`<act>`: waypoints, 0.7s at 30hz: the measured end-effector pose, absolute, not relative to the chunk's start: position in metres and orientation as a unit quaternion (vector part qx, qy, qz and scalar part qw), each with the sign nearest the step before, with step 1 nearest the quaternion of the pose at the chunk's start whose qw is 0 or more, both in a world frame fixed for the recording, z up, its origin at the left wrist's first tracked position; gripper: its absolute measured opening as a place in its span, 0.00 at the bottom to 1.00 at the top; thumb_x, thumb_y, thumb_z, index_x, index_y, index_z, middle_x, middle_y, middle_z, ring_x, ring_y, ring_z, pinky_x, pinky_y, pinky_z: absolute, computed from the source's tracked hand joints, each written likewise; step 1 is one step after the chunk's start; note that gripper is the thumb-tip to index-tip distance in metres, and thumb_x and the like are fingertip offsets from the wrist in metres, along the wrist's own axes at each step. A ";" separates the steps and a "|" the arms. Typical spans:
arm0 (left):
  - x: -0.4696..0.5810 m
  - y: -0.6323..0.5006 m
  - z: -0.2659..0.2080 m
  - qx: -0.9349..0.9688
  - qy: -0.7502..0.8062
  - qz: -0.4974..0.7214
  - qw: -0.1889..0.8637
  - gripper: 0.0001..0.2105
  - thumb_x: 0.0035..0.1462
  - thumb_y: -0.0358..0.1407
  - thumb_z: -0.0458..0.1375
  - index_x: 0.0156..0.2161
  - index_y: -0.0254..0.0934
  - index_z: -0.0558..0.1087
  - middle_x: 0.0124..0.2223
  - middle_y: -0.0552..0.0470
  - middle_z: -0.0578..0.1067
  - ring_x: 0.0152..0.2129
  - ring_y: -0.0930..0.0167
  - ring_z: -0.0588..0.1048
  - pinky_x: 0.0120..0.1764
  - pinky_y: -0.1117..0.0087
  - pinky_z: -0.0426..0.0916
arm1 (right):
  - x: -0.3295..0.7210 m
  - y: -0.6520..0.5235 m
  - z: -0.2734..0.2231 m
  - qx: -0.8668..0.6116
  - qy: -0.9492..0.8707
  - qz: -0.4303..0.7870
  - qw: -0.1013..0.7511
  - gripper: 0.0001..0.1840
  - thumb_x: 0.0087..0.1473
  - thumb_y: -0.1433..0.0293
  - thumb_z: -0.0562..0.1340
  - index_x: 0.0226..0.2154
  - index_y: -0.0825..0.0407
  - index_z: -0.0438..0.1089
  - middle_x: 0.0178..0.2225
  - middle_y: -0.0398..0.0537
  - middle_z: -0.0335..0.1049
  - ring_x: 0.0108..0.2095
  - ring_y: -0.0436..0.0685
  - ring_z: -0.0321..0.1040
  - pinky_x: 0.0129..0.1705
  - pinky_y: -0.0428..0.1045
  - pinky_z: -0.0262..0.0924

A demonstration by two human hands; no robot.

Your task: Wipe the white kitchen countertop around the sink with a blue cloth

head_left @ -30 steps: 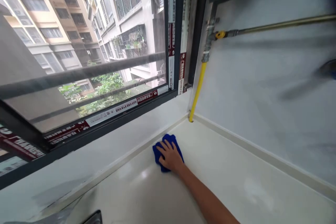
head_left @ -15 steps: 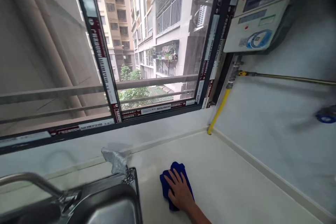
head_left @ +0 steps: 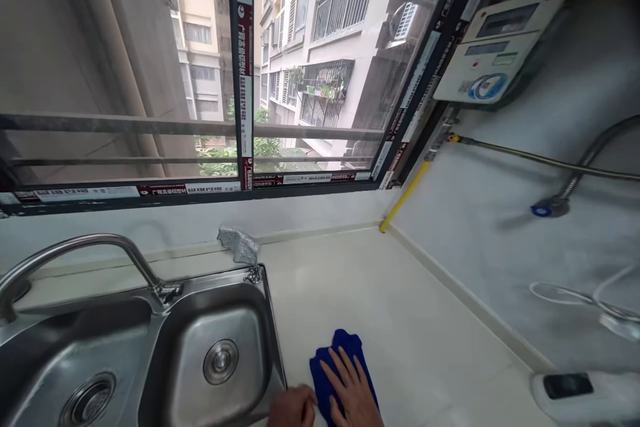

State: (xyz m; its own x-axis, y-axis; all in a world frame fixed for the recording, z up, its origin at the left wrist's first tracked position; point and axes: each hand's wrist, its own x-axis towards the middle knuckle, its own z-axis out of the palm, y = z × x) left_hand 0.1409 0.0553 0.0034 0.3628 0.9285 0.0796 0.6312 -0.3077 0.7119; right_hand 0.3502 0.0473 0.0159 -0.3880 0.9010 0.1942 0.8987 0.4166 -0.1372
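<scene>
Two hands (head_left: 353, 387) (head_left: 293, 408) on one blue cloth (head_left: 336, 363), beside one double-bowl sink (head_left: 150, 340)

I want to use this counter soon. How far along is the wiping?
Done, apparently: the counter toward the yellow pipe looks clean and bare. In hand: the right hand presses flat on the blue cloth near the front, beside the sink; the left hand rests by the sink rim. Left: probably the strip along the sink, where a crumpled silvery wad lies.
</scene>
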 end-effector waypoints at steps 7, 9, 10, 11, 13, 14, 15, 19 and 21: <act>0.135 0.052 0.026 0.775 0.497 0.266 0.287 0.15 0.60 0.33 0.45 0.37 0.42 0.75 0.32 0.50 0.79 0.30 0.66 0.78 0.38 0.66 0.71 | 0.392 -0.030 0.011 -0.561 -0.820 -0.032 0.107 0.42 0.52 0.72 0.56 0.69 0.41 0.45 0.69 0.49 0.46 0.67 0.71 0.47 0.63 0.71 0.54; 0.133 0.055 0.027 0.774 0.493 0.262 0.299 0.15 0.60 0.34 0.45 0.38 0.42 0.76 0.33 0.50 0.80 0.32 0.65 0.79 0.38 0.66 0.71 | 0.405 -0.048 0.011 -0.574 -0.811 -0.038 0.108 0.42 0.53 0.71 0.55 0.69 0.41 0.45 0.69 0.48 0.45 0.67 0.70 0.46 0.63 0.70 0.54; 0.132 0.057 0.027 0.774 0.491 0.259 0.305 0.15 0.60 0.34 0.45 0.38 0.42 0.76 0.34 0.49 0.80 0.33 0.65 0.79 0.38 0.65 0.72 | 0.412 -0.056 0.011 -0.584 -0.803 -0.038 0.111 0.41 0.54 0.71 0.55 0.69 0.41 0.45 0.69 0.47 0.45 0.67 0.69 0.46 0.63 0.70 0.54; 0.132 0.058 0.027 0.774 0.488 0.257 0.312 0.15 0.60 0.35 0.45 0.39 0.42 0.76 0.35 0.49 0.81 0.34 0.65 0.79 0.39 0.65 0.72 | 0.419 -0.065 0.011 -0.599 -0.792 -0.037 0.115 0.40 0.55 0.70 0.54 0.69 0.40 0.45 0.69 0.47 0.46 0.67 0.69 0.46 0.63 0.70 0.54; 0.130 0.060 0.026 0.773 0.482 0.255 0.324 0.16 0.61 0.38 0.45 0.39 0.42 0.77 0.36 0.48 0.81 0.36 0.64 0.80 0.41 0.64 0.73 | 0.434 -0.081 0.008 -0.637 -0.760 -0.033 0.126 0.39 0.57 0.69 0.54 0.68 0.38 0.45 0.69 0.45 0.46 0.67 0.69 0.47 0.63 0.70 0.54; 0.128 0.059 0.026 0.772 0.478 0.257 0.330 0.16 0.61 0.39 0.45 0.39 0.42 0.77 0.37 0.48 0.81 0.37 0.64 0.80 0.43 0.64 0.73 | 0.442 -0.089 0.007 -0.657 -0.741 -0.033 0.132 0.38 0.58 0.68 0.53 0.68 0.37 0.45 0.69 0.44 0.47 0.67 0.69 0.47 0.63 0.70 0.54; 0.126 0.058 0.026 0.772 0.472 0.262 0.335 0.16 0.61 0.40 0.46 0.39 0.42 0.77 0.38 0.48 0.82 0.37 0.64 0.80 0.43 0.64 0.73 | 0.451 -0.097 0.005 -0.676 -0.723 -0.034 0.136 0.37 0.58 0.68 0.53 0.68 0.36 0.45 0.69 0.43 0.47 0.67 0.69 0.47 0.63 0.71 0.53; 0.110 0.046 0.029 0.759 0.462 0.283 0.362 0.16 0.60 0.44 0.49 0.38 0.43 0.78 0.36 0.48 0.82 0.32 0.65 0.80 0.40 0.66 0.74 | 0.482 -0.124 -0.001 -0.721 -0.675 -0.047 0.147 0.36 0.59 0.66 0.53 0.68 0.34 0.45 0.68 0.42 0.48 0.67 0.69 0.47 0.64 0.71 0.52; 0.099 0.039 0.032 0.735 0.485 0.283 0.380 0.18 0.59 0.48 0.49 0.39 0.42 0.79 0.29 0.50 0.80 0.25 0.66 0.78 0.34 0.67 0.74 | 0.492 -0.134 -0.002 -0.737 -0.656 -0.055 0.152 0.36 0.60 0.64 0.53 0.68 0.36 0.45 0.68 0.43 0.48 0.67 0.68 0.47 0.65 0.71 0.50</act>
State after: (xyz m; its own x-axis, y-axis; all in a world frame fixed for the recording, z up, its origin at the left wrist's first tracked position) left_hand 0.0992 0.0393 0.0325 0.3697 0.9279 0.0478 0.4970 -0.2409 0.8337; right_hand 0.4925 -0.1340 -0.0024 0.1323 0.9503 0.2819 0.9841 -0.0919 -0.1518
